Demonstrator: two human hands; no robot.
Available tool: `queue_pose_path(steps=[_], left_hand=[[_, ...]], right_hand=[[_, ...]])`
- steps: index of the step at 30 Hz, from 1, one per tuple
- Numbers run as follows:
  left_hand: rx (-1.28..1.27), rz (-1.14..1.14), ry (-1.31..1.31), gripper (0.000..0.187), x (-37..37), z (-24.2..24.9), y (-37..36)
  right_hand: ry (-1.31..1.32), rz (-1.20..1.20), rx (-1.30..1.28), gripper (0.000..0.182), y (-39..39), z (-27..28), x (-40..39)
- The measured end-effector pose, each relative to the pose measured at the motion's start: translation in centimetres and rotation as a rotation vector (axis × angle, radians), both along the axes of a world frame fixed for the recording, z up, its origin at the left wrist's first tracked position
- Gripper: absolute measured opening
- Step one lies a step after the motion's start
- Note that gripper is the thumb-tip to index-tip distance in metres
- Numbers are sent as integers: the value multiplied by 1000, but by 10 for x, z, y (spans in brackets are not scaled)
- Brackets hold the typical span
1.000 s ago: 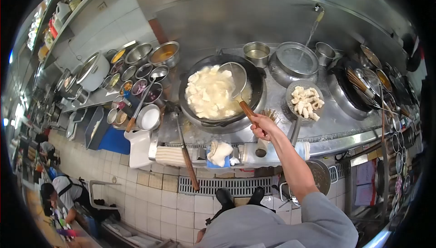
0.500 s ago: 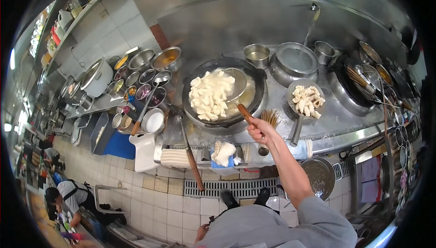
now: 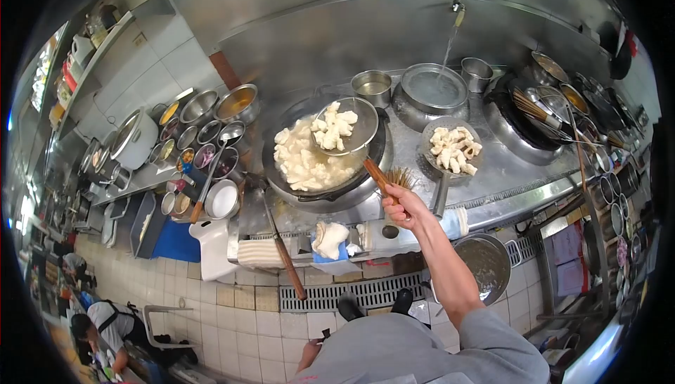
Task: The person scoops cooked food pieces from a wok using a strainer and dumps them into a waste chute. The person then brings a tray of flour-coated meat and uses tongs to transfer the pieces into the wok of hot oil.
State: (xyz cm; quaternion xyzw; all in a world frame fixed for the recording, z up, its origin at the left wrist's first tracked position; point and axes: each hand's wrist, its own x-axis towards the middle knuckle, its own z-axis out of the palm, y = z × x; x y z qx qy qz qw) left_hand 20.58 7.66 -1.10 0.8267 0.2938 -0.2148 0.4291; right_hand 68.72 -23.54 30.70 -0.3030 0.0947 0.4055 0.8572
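Right hand [image 3: 401, 205] grips the skimmer [image 3: 363, 127] by its wooden handle [image 3: 375, 172] — the sensible hold; left hand [image 3: 309, 351], can't tell. Over the wok [image 3: 323, 197], the skimmer is probably stiff, front-heavy — its pale chunks [image 3: 335, 128] soft.

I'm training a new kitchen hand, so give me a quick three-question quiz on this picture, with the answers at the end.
1. True or false: the strainer held by the person's right grip has pale food pieces in it.

2. Pick one: where in the picture does the perforated scoop sit relative to the wok?
A) To its left
B) Inside it
C) To its right

3. Fill in the blank: the strainer's handle is ____ in colour.

Key:
1. True
2. C
3. Brown
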Motion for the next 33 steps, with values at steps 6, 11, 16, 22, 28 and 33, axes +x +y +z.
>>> queue_pose_path(steps=[6,11,16,22,28,33], left_hand=[[-34,-73,-39,33,16,7,2],[-107,-69,19,31,31,6,-2],[-4,-170,-9,32,66,59,-17],[20,-79,-10,33,74,42,-10],[19,-167,-262,29,125,85,-41],[-281,-335,-218,31,232,166,-112]], right_hand=[[-24,-61,-33,8,-27,13,-13],[-16,-83,-29,9,-41,10,-20],[17,-129,56,12,-72,18,-51],[-68,-406,-128,17,-131,34,-97],[-155,-548,-492,28,-171,43,-112],[-187,-664,-724,36,-201,3,-88]])
